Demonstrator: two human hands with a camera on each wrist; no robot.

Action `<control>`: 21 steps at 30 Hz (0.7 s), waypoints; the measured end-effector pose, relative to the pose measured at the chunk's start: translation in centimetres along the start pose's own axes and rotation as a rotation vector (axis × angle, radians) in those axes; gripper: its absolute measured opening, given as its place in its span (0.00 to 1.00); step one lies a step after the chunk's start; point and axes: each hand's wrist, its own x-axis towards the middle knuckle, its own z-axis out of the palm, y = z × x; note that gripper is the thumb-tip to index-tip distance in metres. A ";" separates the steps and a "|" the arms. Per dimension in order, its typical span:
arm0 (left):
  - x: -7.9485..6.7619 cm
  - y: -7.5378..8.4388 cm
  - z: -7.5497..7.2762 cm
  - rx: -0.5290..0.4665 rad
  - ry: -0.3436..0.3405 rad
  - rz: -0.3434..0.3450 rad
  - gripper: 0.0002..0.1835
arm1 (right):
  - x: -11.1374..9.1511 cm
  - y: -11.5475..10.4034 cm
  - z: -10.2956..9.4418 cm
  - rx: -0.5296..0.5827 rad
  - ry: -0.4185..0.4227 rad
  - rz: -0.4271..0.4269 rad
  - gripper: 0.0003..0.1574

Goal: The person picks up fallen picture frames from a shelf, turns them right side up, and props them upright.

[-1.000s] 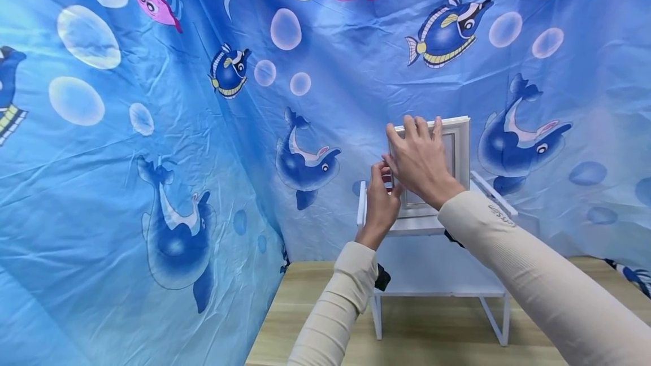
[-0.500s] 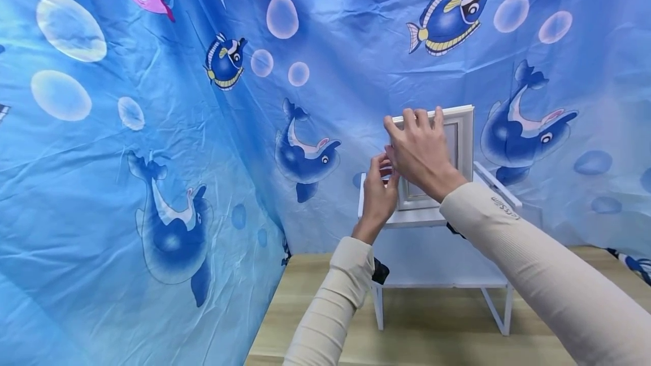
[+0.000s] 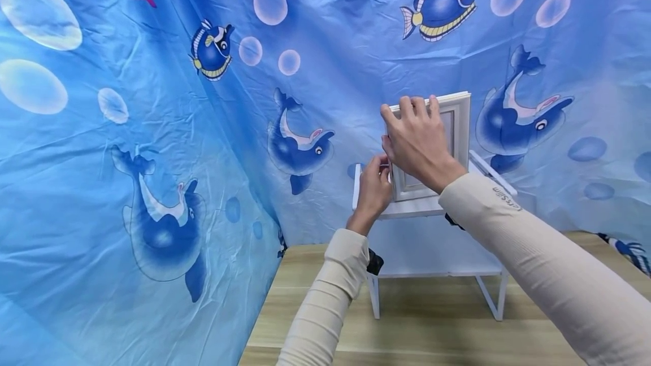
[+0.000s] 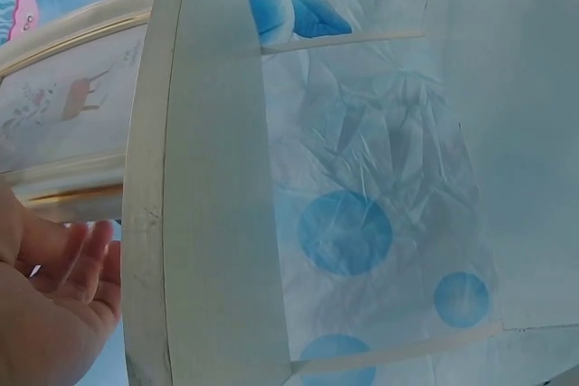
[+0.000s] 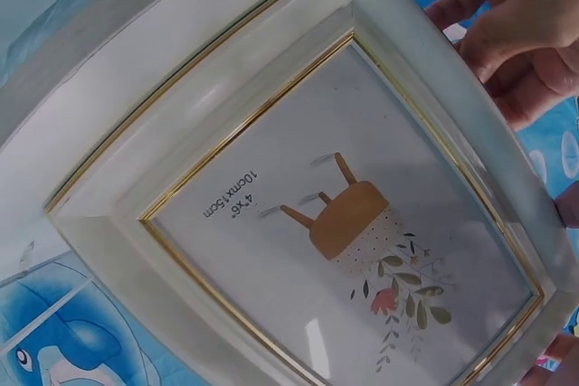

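Observation:
A white picture frame (image 3: pixel 460 134) with gold inner trim stands nearly upright on a small white stand. In the right wrist view its print (image 5: pixel 389 250) shows a potted plant and size lettering. My right hand (image 3: pixel 419 137) grips the frame's upper left corner, fingers curled over the top edge and thumb at the left side. My left hand (image 3: pixel 373 188) is lower down, right at the frame's left edge. In the left wrist view, the left hand's fingers (image 4: pixel 86 264) are loosely bent beside that edge, with nothing seen between them.
The white stand (image 3: pixel 437 247) has raised side rails (image 3: pixel 493 173) and thin legs, on a wood-patterned surface (image 3: pixel 422 338). Blue cloth (image 3: pixel 346 44) printed with fish, dolphins and bubbles hangs behind and at the left.
The head view has tilted down, so everything sits higher in it. My left hand has dropped slightly relative to the right hand, which keeps its hold on the picture frame's corner.

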 end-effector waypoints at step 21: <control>-0.3 -0.5 0.7 0.028 -0.022 -0.021 0.19 | -0.2 2.5 -0.6 0.157 -0.088 -0.037 0.39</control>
